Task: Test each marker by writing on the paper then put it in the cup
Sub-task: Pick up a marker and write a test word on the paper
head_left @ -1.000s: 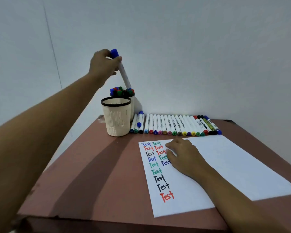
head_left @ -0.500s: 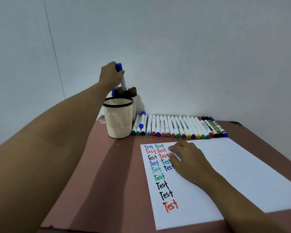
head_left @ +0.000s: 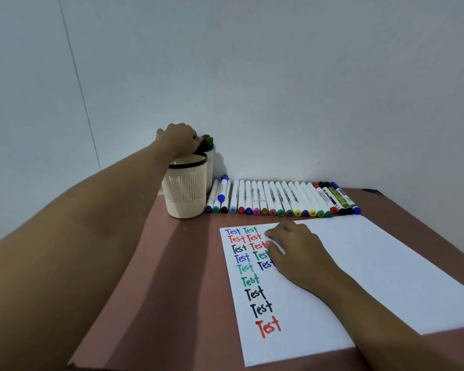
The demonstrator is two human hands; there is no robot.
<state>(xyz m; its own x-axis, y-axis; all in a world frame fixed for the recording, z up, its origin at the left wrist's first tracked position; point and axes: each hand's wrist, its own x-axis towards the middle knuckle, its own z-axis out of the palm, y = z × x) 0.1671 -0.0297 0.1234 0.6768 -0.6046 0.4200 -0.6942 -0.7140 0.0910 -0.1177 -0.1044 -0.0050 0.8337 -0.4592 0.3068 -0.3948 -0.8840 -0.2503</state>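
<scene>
At the lower right of the frame the paper (head_left: 359,277) is lying on the desk (head_left: 172,290). It is carrying two columns of the word "Test" in blue, red, black and green. Nine are running down the left column and five are showing in the second, whose ends the right hand (head_left: 298,253) is covering. That hand is resting on the sheet and pinning it, its fingers (head_left: 272,232) loosely bent and holding nothing. Going by those words, at least fourteen markers are looking tested already.

Beyond the paper, across the middle of the frame, a long row of markers (head_left: 279,202) is lying side by side along the wall, coloured ends toward the camera. One blue-capped marker (head_left: 222,192) is sitting slantwise on top at the row's left end. These are looking like the ones waiting their turn, so I am judging the task to be somewhat under halfway.

Left of the row the front cup (head_left: 185,188) is standing on the desk, and nothing is showing through its slots. Just behind it the rear cup (head_left: 210,170) is holding the finished markers, with green and red caps (head_left: 208,140) poking above its rim.

At centre-left of the frame the left hand (head_left: 178,137) is sitting right over that rim, fingers curled downward onto the cap tops. Whether they are gripping a marker or letting one go I cannot tell, since whatever is under them is hidden. I am reading this as the drop-off step of one cycle.
</scene>
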